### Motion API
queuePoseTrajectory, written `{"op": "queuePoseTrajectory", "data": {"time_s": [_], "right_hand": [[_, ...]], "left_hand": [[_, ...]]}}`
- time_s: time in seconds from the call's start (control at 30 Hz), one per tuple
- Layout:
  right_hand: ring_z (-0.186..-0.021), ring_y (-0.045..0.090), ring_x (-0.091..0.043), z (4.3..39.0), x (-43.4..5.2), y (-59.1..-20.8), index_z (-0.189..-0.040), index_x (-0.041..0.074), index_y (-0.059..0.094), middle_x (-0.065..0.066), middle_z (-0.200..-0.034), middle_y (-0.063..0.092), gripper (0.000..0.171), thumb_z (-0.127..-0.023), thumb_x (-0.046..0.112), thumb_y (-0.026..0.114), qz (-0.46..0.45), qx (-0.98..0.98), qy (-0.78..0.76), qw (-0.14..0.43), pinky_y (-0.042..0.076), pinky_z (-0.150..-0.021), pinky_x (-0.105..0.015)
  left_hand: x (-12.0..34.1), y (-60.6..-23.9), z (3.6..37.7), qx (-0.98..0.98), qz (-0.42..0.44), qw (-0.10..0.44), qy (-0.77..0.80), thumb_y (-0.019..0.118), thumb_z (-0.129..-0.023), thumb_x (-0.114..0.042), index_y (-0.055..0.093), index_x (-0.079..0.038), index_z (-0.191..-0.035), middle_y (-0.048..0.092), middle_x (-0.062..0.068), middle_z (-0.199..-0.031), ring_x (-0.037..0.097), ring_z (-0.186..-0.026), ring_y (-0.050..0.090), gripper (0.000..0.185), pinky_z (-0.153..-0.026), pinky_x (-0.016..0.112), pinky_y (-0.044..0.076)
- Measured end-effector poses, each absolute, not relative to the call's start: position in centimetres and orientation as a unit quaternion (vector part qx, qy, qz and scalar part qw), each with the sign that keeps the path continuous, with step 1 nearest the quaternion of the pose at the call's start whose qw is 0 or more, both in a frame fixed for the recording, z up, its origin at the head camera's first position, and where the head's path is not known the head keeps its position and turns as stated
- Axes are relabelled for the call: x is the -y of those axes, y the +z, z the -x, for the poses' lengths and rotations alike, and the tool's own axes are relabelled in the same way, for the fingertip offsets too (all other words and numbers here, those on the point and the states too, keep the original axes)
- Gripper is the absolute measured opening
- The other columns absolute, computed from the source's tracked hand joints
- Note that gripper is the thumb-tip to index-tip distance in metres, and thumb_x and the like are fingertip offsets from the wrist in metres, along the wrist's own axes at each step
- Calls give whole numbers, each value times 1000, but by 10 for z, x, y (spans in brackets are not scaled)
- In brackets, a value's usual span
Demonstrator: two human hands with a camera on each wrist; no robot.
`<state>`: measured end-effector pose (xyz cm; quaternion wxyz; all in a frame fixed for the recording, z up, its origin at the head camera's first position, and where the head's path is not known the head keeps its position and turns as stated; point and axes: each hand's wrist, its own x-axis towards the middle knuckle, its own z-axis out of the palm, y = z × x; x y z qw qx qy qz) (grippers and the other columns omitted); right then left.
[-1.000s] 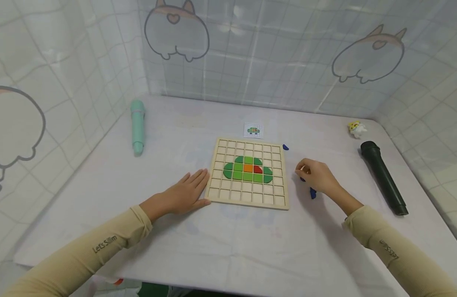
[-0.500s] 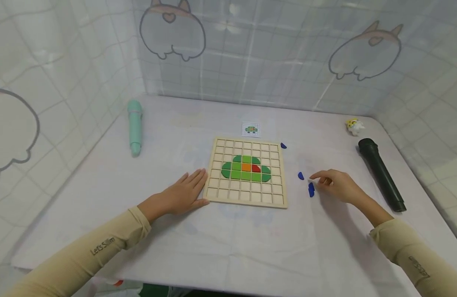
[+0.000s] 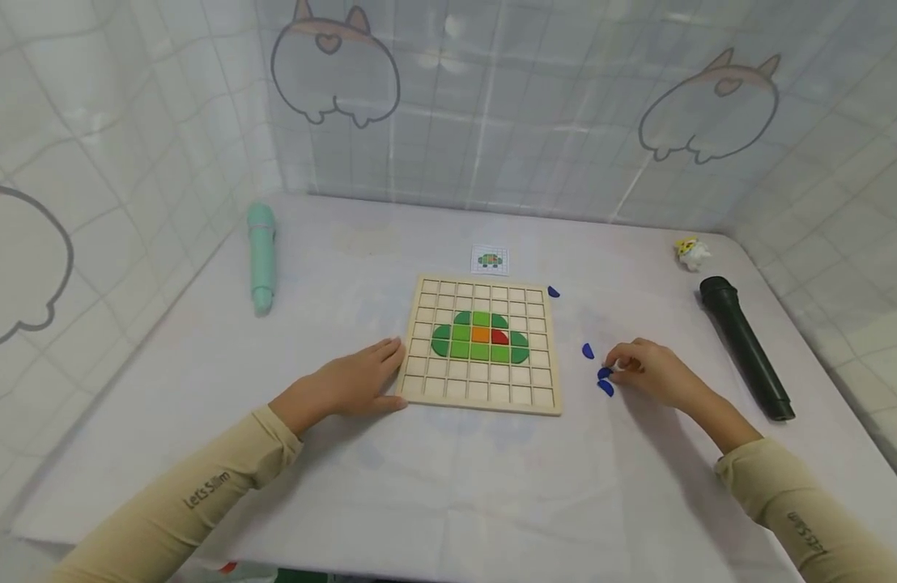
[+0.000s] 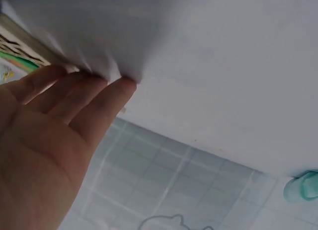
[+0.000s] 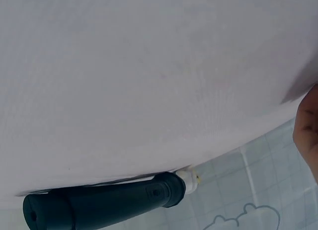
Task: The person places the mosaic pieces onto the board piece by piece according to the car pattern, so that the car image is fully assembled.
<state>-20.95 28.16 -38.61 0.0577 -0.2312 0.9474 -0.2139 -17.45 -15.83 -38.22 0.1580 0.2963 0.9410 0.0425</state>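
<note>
A square wooden grid board (image 3: 427,368) lies flat in the head view, with green tiles (image 3: 480,352), an orange tile (image 3: 481,334) and a red tile (image 3: 499,337) set in its middle. My left hand (image 3: 350,385) rests at the board's left edge, fingers extended and thumb by the lower left corner. To the right of the board, my right hand (image 3: 656,374) pinches a blue half-round tile (image 3: 605,373) between thumb and fingertips. A second blue tile (image 3: 605,389) lies just below it, a third blue tile (image 3: 588,351) up and left.
Another blue tile (image 3: 554,291) sits at the board's upper right corner. Behind the board lies a small pattern card (image 3: 489,260). A mint-green microphone-shaped object (image 3: 261,259) is at left; a black microphone (image 3: 747,348) and a small figurine (image 3: 692,253) are at right.
My right hand drew back rightward from the upper loose blue tile, then came to the lower pair. Those two blue tiles, overlapping before, now lie apart. The left hand stays at the board.
</note>
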Motion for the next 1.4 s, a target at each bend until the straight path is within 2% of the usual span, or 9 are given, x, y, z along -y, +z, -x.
{"op": "queuePoseTrajectory", "data": {"time_s": [0.17, 0.4, 0.6, 0.8, 1.1, 1.27, 1.4], "right_hand": [[-81, 54, -23, 211, -278, -386, -99, 9, 66, -4, -87, 55, 17, -84, 2, 70, 214, -950, -211, 80, 49, -73, -41], [-81, 53, -23, 209, -278, -387, -97, 9, 64, -6, -88, 55, 16, -84, 1, 69, 224, -949, -208, 74, 48, -71, -40], [-78, 52, -20, 207, -277, -389, -106, 9, 62, -5, -86, 53, 23, -85, 2, 69, 233, -942, -228, 80, 48, -68, -36], [-75, 49, -16, 208, -274, -393, -98, 10, 62, -1, -83, 52, 20, -85, -3, 68, 263, -937, -227, 50, 46, -64, -32], [-75, 47, -18, 209, -268, -397, -103, 10, 57, -4, -84, 50, 20, -87, 1, 66, 249, -938, -222, 92, 45, -64, -32], [-75, 47, -18, 208, -268, -398, -100, 9, 57, -3, -83, 49, 17, -88, 0, 65, 261, -937, -212, 91, 45, -65, -32], [-77, 47, -18, 210, -267, -397, -97, 3, 55, -3, -85, 50, 13, -88, 0, 64, 268, -934, -217, 90, 47, -67, -32]], "left_hand": [[158, -375, 177, -944, -280, 171, 50, 62, -91, -41, 29, 9, -144, 25, 25, -149, 36, -137, 24, 80, -107, 45, 27], [158, -376, 178, -945, -265, 172, 89, 66, -89, -40, 33, 6, -143, 28, 24, -148, 36, -136, 27, 79, -106, 46, 29], [157, -380, 176, -944, -264, 161, 114, 69, -87, -38, 37, 7, -141, 32, 25, -146, 36, -135, 29, 77, -105, 47, 30], [159, -384, 176, -945, -265, 146, 124, 70, -86, -36, 38, 8, -140, 33, 26, -145, 36, -135, 31, 76, -105, 47, 30], [162, -381, 175, -938, -271, 147, 157, 73, -84, -35, 42, 9, -137, 35, 28, -143, 39, -133, 31, 75, -105, 49, 30], [162, -381, 177, -938, -266, 160, 155, 73, -84, -33, 44, 7, -137, 36, 26, -144, 38, -133, 32, 73, -105, 48, 30], [161, -379, 179, -939, -260, 164, 151, 75, -83, -31, 45, 7, -137, 35, 25, -144, 38, -134, 32, 73, -105, 47, 29]]}}
